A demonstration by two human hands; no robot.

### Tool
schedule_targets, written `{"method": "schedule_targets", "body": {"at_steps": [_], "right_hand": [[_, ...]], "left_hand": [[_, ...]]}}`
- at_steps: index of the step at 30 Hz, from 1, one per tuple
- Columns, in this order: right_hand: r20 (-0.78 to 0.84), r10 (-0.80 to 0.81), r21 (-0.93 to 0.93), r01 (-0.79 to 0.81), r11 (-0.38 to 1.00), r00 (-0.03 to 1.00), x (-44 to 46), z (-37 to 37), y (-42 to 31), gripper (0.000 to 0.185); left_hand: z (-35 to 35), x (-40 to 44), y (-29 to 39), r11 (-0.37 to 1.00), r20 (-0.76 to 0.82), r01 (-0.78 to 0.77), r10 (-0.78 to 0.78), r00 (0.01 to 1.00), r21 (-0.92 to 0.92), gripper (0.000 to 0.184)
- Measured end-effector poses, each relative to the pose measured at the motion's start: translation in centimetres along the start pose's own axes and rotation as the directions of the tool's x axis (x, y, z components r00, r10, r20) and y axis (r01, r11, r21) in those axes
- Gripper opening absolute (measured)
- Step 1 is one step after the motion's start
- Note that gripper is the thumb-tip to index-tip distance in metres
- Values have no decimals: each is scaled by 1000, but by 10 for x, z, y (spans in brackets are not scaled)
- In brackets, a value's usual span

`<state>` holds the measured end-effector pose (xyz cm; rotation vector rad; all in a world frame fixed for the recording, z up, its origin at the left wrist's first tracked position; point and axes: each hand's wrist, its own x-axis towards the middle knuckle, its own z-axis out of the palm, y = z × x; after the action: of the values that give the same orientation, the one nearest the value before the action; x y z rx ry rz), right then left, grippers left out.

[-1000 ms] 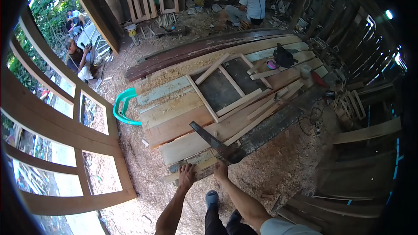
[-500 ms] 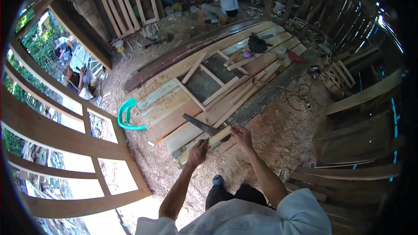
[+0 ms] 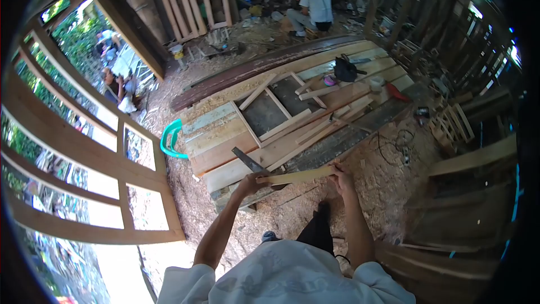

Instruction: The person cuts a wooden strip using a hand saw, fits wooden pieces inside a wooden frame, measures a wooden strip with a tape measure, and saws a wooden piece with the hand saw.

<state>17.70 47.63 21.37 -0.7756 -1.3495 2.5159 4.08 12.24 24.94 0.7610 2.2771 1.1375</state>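
Both hands hold a short, pale strip of wood [image 3: 299, 177] in front of my body, near the close edge of the bench. My left hand [image 3: 251, 183] is closed around its left end, while my right hand [image 3: 342, 179] pinches the right end. Just beyond my left hand lies a handsaw [image 3: 245, 159], its dark blade pointing away and its handle partly hidden by the strip. A small wooden frame [image 3: 286, 111] rests flat on the bench boards [image 3: 211, 160], with loose wood pieces around it. A hammer [image 3: 353, 125] lies to the right of the frame.
On the bench's far side are a black bag [image 3: 347, 69] and a red tool [image 3: 396, 93]. A turquoise plastic object [image 3: 170, 139] stands at the left. A large wooden frame [image 3: 73, 163] borders my left. One person [image 3: 316, 8] sits at the back; others are outside. Shavings cover the floor.
The wood strip has swung from slanted to nearly level, and my hands are farther apart. My right hand has moved right and slightly down. My view has shifted, and my feet have changed position.
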Motion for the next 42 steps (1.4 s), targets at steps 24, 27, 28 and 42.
{"method": "schedule_targets", "body": {"at_steps": [24, 27, 28, 42], "right_hand": [[545, 454, -751, 170, 638, 705, 216, 41, -59, 30], [474, 445, -751, 84, 655, 760, 246, 63, -62, 30], [462, 449, -760, 81, 645, 765, 261, 72, -65, 30], [195, 401, -733, -139, 666, 895, 449, 147, -7, 42]], "left_hand": [[73, 243, 48, 658, -338, -17, -365, 868, -753, 38], [44, 282, 35, 703, -261, 101, -388, 884, -704, 38], [32, 294, 31, 714, -255, 138, -414, 874, -686, 37], [-83, 390, -177, 882, -695, 461, -272, 665, 95, 49]]}}
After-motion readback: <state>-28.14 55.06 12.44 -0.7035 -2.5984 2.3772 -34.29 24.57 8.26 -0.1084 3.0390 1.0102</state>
